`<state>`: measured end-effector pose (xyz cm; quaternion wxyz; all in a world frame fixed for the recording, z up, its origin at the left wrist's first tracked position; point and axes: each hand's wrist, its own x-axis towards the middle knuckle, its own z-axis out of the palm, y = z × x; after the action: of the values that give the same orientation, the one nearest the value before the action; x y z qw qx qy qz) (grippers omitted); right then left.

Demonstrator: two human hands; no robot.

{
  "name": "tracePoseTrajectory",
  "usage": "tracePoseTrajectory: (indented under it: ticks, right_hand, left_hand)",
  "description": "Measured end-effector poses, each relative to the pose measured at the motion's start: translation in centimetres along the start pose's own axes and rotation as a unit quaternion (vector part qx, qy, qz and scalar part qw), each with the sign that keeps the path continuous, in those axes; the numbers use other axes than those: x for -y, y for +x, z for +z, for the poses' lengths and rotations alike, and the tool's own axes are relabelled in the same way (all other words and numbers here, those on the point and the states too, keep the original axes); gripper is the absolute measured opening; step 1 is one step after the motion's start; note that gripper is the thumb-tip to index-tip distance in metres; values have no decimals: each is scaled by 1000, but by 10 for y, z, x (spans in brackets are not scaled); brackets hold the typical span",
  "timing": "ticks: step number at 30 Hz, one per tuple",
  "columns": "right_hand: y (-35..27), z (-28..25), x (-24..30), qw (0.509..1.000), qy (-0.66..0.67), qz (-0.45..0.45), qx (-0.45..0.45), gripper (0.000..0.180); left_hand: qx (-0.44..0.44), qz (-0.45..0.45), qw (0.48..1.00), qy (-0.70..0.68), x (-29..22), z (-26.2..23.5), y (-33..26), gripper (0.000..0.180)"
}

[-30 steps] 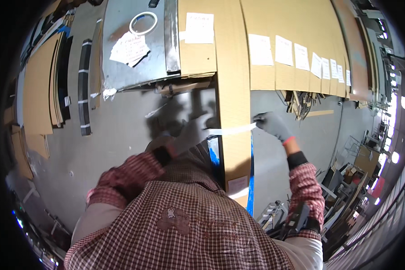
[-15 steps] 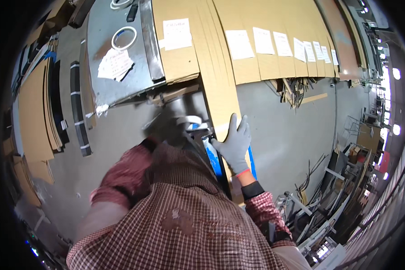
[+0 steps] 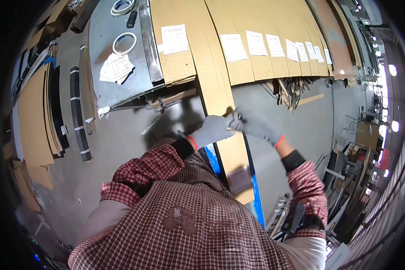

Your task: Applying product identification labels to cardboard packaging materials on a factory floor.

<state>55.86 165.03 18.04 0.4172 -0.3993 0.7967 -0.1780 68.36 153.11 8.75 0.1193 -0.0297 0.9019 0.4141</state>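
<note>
Left hand (image 3: pixel 213 129) has joined right hand (image 3: pixel 255 127), both gripping the cardboard strip (image 3: pixel 220 96), fingertips hidden.

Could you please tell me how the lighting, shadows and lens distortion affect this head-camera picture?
Head view: strong fisheye bend curves the cardboard sheets and blackens the corners; bright lamps flare along the right rim; a soft shadow falls on the grey floor left of the gloved left hand and right hand; the hands look slightly soft.
</note>
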Motion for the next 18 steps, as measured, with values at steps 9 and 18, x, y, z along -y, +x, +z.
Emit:
tracePoseTrajectory:
  ticks: [9,18]
  right_hand:
    - [36,6,-276,887,-436,61,139,27]
    - [-10,12,-46,926,-88,150,334,25]
  left_hand:
    - [65,120,984,111,-33,-16,14,36]
    - [-167,-126,977,36,-14,38,-90,80]
